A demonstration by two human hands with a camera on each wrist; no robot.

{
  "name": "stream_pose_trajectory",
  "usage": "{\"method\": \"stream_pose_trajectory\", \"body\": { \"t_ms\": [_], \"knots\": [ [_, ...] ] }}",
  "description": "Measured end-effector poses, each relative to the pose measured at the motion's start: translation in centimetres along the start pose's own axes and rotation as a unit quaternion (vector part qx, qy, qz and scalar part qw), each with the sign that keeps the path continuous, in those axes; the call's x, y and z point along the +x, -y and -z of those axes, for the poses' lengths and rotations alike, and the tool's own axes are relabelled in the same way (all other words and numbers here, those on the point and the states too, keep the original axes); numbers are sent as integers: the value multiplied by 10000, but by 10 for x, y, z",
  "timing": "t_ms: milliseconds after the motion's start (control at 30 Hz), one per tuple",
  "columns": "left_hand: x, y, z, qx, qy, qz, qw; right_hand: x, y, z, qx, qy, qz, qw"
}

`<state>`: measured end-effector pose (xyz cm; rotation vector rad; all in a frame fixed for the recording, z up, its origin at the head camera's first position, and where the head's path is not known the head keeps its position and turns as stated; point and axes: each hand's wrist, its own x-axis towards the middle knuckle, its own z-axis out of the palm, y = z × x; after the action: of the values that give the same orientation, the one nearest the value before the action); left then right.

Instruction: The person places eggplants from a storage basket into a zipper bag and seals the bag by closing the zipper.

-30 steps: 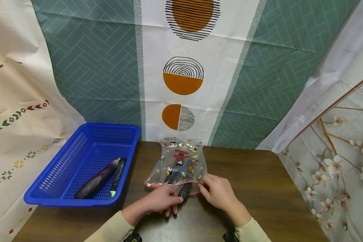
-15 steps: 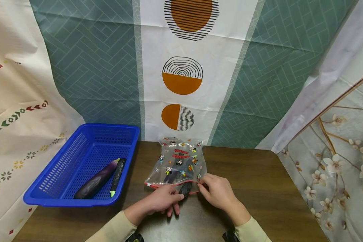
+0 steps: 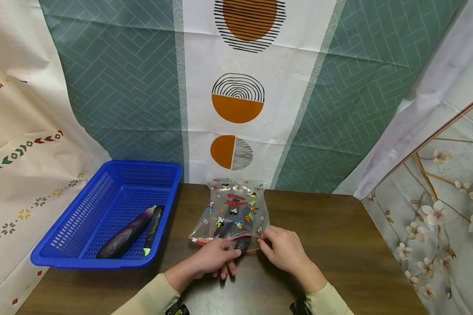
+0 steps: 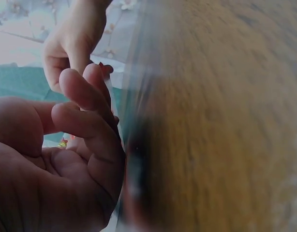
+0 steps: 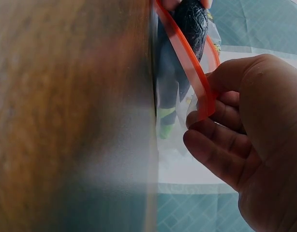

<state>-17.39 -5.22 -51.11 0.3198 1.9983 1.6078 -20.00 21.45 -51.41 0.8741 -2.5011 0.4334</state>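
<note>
A clear zip bag (image 3: 228, 205) with cartoon prints and a red zip edge (image 5: 189, 63) lies on the table, its mouth towards me. My left hand (image 3: 214, 258) pinches the near end of a dark, wrinkled cucumber (image 3: 243, 243), thumb on top; the rest of the cucumber is inside the bag mouth. The index finger's hold is partly hidden. At the mouth's right corner, my right hand (image 3: 287, 250) pinches the red edge between thumb and fingers, as the right wrist view shows. Through the plastic shows a dark shape with a green tip (image 5: 166, 126).
A blue plastic basket (image 3: 43, 258) stands on the left of the brown table (image 3: 331, 245). In it lie a purple eggplant (image 3: 124, 236) and another dark cucumber (image 3: 154, 227). A patterned cloth (image 3: 142, 87) hangs behind the table's far edge.
My left hand has moved slightly forward and right, and the cucumber has slid a little further into the bag. My right hand stays at the bag's corner.
</note>
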Motion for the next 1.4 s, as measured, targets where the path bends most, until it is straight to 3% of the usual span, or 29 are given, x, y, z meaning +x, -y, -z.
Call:
{"method": "stream_pose_trajectory", "body": {
  "t_ms": [667,1400],
  "knots": [
    [8,-3,-3,-365,-138,-32,9992,0,0,1,10,6,-7,10000],
    [13,-3,-5,-396,-304,3,9988,0,0,-1,28,-181,141,9997]
  ]
}}
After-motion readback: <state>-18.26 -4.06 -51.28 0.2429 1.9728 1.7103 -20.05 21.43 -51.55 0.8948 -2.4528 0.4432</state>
